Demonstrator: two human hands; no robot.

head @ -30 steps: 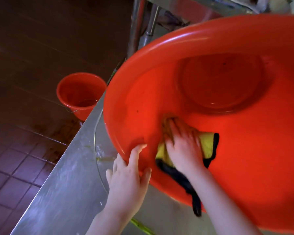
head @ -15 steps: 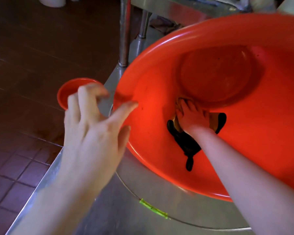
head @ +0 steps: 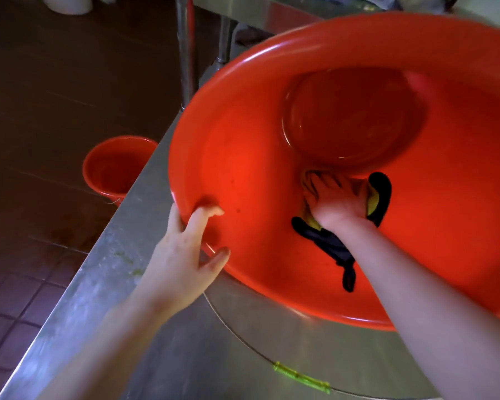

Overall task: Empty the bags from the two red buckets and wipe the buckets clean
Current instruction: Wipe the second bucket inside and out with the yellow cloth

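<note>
The large red plastic bucket [head: 243,168] lies tilted on the stainless steel surface [head: 122,272]. Its mouth faces the person and its long axis runs away from them toward its base. The left hand [head: 185,255] grips the near-left rim, with fingers curled over the lip. The right hand [head: 337,202], fingers spread flat, presses the yellow-and-black cloth [head: 383,194] against the lower inner wall. The base lies directly ahead of the fingertips, so the next stroke probably runs forward. A second, smaller red bucket [head: 113,168] stands on the tiled floor [head: 41,111], to the left.

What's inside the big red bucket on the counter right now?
Inside the big red bucket, the right hand presses a yellow and black cloth against the wall. No bag shows. What lies under hand and cloth is hidden.
</note>
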